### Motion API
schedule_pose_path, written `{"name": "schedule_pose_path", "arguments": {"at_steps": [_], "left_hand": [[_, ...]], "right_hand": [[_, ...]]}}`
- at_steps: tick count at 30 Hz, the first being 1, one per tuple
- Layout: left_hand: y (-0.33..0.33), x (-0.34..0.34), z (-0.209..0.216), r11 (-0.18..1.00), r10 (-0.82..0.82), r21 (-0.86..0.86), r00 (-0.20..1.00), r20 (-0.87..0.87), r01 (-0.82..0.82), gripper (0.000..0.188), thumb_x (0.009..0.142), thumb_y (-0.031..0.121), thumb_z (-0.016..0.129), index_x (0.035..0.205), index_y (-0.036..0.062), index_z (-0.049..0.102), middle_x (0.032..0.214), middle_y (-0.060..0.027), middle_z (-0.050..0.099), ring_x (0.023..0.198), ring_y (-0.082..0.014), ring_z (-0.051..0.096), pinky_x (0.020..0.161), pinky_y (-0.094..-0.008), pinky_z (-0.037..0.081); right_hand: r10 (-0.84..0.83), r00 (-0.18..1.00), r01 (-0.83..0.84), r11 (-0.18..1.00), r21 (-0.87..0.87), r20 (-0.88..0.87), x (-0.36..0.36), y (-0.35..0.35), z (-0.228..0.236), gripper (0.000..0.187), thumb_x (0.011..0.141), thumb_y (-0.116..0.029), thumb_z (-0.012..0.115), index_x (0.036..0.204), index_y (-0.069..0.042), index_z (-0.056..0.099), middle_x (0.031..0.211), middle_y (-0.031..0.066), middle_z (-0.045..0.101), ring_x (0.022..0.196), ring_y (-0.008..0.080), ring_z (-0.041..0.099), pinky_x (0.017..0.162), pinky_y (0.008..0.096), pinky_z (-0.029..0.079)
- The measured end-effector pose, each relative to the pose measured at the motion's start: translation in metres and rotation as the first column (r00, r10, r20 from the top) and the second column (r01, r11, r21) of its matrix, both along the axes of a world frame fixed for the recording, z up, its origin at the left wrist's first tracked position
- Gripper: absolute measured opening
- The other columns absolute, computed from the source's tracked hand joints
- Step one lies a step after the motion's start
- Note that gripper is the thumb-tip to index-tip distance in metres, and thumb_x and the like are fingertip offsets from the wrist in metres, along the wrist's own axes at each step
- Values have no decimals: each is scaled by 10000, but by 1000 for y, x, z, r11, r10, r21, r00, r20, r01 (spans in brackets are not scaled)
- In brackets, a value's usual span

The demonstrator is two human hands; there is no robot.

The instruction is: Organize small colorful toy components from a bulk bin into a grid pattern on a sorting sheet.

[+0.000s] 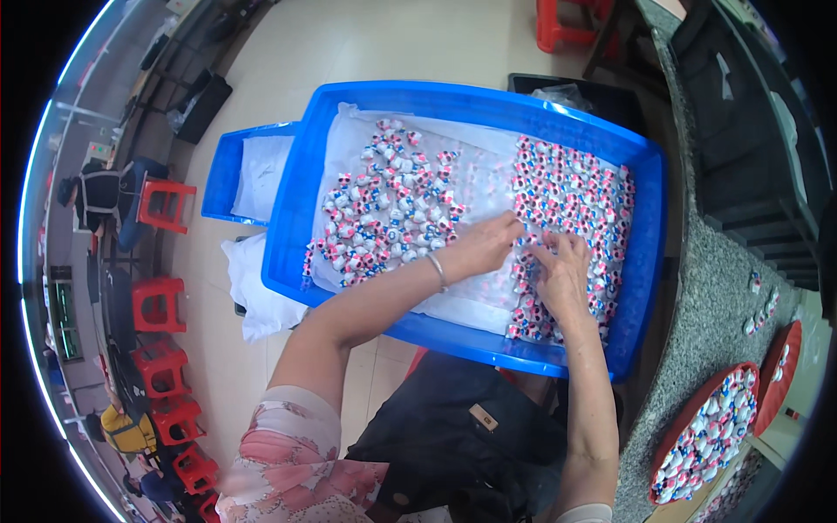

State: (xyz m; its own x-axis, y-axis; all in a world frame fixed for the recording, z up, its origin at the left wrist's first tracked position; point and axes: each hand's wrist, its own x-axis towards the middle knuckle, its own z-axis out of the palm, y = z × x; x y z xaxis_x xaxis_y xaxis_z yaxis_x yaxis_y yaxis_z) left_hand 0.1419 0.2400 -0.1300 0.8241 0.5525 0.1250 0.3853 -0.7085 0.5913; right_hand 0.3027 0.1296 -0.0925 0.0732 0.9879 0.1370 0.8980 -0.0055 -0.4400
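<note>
A large blue plastic tray [471,92] lined with white paper [471,301] lies before me. Small white, pink and blue figurines fill it in two groups: a loose pile [388,205] on the left and packed rows [571,187] on the right. My left hand [485,247] reaches across to the left edge of the rows, fingertips pinched together; whatever is between them is too small to make out. Beside it, my right hand [565,272] hovers low over the rows, thumb and bent fingers apart, the tips at the figurines there.
A smaller blue tray [220,179] with white paper adjoins on the left. At the right runs a speckled stone counter [671,383] with a red basket of figurines [711,431]. Red stools [161,305] line the far left, where several people sit.
</note>
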Motion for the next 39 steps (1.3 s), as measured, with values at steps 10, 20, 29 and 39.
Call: {"name": "schedule_pose_path", "arguments": {"at_steps": [10,20,29,39], "left_hand": [[31,-26,27,996,57,78,997,-56,-53,257,747,-15,605,987,70,636,1012,-104,574,962,-314,596,771,-426,515],[79,-64,27,926,-133,284,919,-370,248,214,723,38,636,922,115,638,942,-77,601,978,-255,550,845,-393,422],[5,-30,12,993,-120,7,992,-44,121,276,783,208,725,982,85,580,901,-89,597,918,-302,542,801,-428,428],[-14,-8,3,999,20,-22,986,-166,-24,355,755,245,759,988,66,560,907,-127,619,918,-341,572,801,-446,461]], "right_hand": [[40,996,-38,999,-30,84,-9,15,2,431,662,45,657,1043,-144,722,1135,83,570,1149,306,469,1030,486,338],[-69,998,69,997,37,-7,1,-1,6,456,688,101,611,1074,-119,714,1142,83,574,1106,326,473,975,456,390],[195,978,-193,981,-30,80,-10,-10,-6,394,648,25,639,982,-151,752,1176,55,582,1165,308,465,1044,486,328],[127,991,-127,992,-14,40,-13,-6,6,344,716,-9,638,1013,-145,746,1216,70,569,1195,305,451,1068,480,294]]}}
